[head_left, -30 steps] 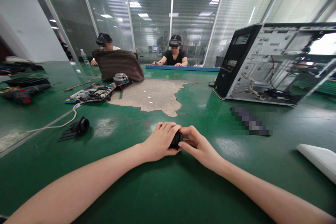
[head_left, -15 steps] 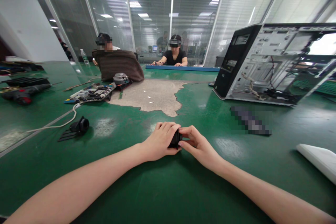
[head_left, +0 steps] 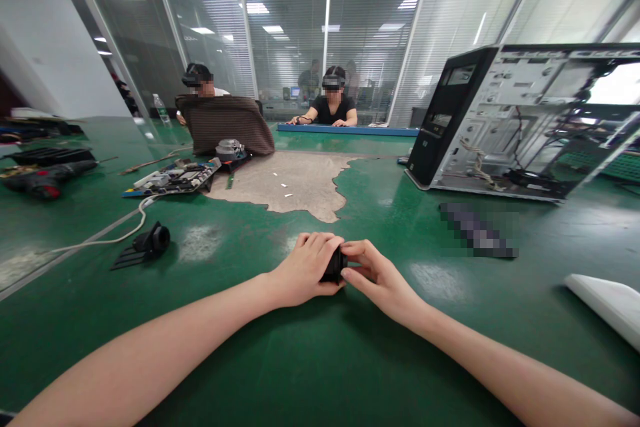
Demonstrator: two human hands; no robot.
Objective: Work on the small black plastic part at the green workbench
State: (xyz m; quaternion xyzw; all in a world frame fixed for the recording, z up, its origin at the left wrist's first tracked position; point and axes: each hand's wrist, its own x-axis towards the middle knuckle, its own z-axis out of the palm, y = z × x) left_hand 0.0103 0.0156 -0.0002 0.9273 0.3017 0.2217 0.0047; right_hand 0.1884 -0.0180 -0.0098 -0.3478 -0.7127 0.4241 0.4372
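A small black part (head_left: pixel 332 268), rounded at its right end, sits between my two hands just above the green tabletop or on it; I cannot tell which. My left hand (head_left: pixel 306 269) is wrapped over it from the left, fingers on top and thumb below, and hides most of it. At its right end, the fingertips and thumb of my right hand (head_left: pixel 376 273) pinch the rim. Left of my hands lies a black part with a round barrel and slatted base (head_left: pixel 150 240), touched by neither hand.
A circuit board (head_left: pixel 175 177) with a white cable lies left, near a power drill (head_left: pixel 47 179). An open computer case (head_left: pixel 500 127) stands right, behind a pixelated dark object (head_left: pixel 477 230). A white object (head_left: pixel 607 303) is at the right edge. Two people sit across the table.
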